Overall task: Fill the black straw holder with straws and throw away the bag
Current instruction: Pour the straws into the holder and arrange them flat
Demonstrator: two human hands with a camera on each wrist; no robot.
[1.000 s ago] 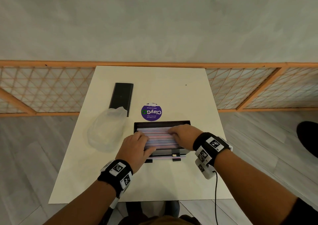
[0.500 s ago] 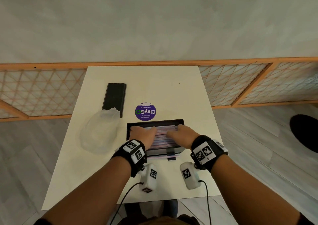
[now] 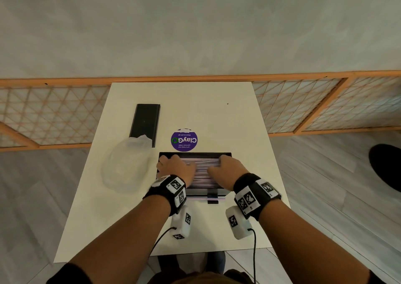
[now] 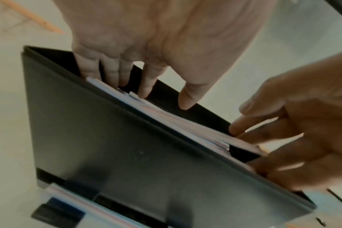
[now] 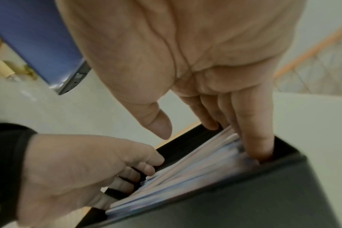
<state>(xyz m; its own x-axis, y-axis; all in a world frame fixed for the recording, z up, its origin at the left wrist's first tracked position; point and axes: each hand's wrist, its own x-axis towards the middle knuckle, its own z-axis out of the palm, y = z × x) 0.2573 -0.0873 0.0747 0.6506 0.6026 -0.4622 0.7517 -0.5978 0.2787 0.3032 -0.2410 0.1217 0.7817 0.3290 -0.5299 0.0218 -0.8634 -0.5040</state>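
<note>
Near the front of the white worktop [image 3: 134, 229], both hands reach palm-down into the open black straw holder [image 3: 195, 193]. The left hand [image 3: 176, 169] and right hand [image 3: 225, 170] hold nothing, their straight fingers pressing opposite ends of the straws [image 3: 202, 170]. These look light, stiff and slippery, best steadied at the ends. Beyond, at the left, lies the limp clear bag [image 3: 127, 166].

table [image 3: 217, 110]: straw holder [image 3: 195, 154] before me, straws [image 3: 204, 166] in it | bag [image 3: 123, 166] left of holder | lid [image 3: 145, 123] behind bag | sticker [image 3: 184, 140] behind holder
</note>
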